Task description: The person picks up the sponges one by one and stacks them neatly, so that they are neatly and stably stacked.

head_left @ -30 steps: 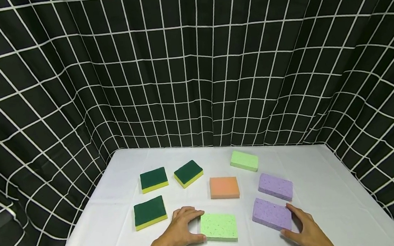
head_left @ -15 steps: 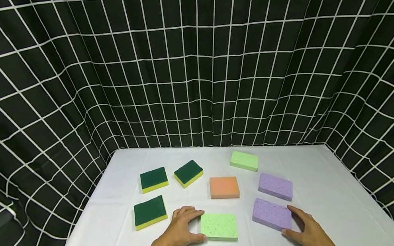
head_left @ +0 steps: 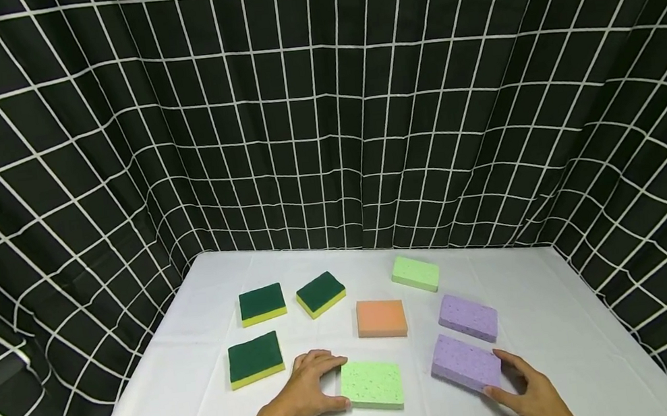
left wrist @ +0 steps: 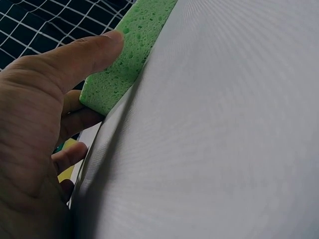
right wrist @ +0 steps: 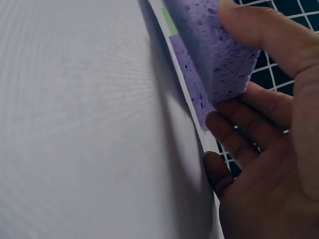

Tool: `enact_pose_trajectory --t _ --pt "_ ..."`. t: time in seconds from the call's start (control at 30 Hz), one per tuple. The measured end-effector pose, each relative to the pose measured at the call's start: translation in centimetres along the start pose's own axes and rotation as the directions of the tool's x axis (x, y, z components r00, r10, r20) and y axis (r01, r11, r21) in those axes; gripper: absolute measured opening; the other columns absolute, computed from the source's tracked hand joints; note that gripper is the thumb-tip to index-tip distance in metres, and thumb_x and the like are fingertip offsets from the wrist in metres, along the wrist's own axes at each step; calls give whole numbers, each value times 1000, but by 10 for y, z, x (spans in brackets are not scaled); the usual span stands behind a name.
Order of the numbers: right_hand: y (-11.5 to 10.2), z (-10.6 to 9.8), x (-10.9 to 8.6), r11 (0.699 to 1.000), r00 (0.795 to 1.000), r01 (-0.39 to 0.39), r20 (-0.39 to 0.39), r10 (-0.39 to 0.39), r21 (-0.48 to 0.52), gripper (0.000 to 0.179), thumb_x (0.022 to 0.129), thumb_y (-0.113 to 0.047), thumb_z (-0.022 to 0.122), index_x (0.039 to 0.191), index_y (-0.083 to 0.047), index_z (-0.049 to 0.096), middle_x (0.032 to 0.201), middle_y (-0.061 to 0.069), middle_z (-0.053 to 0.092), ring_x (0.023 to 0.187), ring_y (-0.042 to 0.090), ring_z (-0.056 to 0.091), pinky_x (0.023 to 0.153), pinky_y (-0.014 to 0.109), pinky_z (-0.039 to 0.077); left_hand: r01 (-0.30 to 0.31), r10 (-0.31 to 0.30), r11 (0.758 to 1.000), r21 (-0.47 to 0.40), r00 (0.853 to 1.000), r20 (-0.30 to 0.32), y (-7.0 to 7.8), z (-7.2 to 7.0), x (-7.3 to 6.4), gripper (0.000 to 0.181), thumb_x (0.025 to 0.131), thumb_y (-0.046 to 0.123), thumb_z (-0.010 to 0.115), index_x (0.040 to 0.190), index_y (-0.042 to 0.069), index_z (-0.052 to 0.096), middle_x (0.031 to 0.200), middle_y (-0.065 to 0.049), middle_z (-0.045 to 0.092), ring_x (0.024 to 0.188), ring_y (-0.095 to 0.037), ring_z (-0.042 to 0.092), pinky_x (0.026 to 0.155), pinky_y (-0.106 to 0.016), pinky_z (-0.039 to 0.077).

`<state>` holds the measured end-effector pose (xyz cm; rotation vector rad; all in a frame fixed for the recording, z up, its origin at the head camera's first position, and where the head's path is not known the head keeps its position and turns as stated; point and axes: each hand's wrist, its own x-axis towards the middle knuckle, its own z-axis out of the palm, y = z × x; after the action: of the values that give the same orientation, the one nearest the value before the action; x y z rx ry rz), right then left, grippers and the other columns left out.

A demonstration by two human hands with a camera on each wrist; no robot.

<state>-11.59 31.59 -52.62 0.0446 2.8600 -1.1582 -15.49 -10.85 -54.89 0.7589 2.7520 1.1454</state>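
My left hand [head_left: 311, 388] grips the left end of a light green sponge [head_left: 371, 385], which lies flat on the white cloth. In the left wrist view, the thumb presses this green sponge [left wrist: 132, 55] on one side and fingers reach behind it. My right hand [head_left: 531, 390] pinches the right end of the nearer purple sponge [head_left: 464, 361] between thumb and fingers. The right wrist view shows that purple sponge [right wrist: 209, 50] raised off the cloth, its end face visible. A second purple sponge [head_left: 468, 318] rests just behind it.
An orange sponge [head_left: 381, 318] lies mid-table, another green sponge [head_left: 415, 274] farther back. Three green-and-yellow scrub sponges [head_left: 256, 359], [head_left: 263, 304], [head_left: 321, 294] sit to the left. A black gridded curtain [head_left: 324, 114] surrounds the white-clothed table [head_left: 184, 359] at the back and sides.
My right hand has moved slightly right, and the nearer purple sponge has come up off the cloth with it. The left hand and its green sponge stay put.
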Motion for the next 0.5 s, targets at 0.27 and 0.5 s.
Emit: enact_pose_trajectory --t 0.27,0.5 --pt "-10 -7 -6 989 980 146 -133 -148 -23 70 78 -34 81 135 -5 52 124 18 59 111 34 54 82 33 49 -20 20 1000 8 1000 -1 0 0 0 71 73 55 77 133 22 59 129 7 54 125 -22 39 101 -53 26" --pt "-27 -20 -11 981 964 183 -185 -192 -62 70 77 -37 82 135 -10 52 124 16 59 107 29 54 80 29 47 -26 26 1000 10 1000 -2 -1 -1 0 72 73 56 77 133 21 59 129 8 55 125 -20 39 102 -53 25"
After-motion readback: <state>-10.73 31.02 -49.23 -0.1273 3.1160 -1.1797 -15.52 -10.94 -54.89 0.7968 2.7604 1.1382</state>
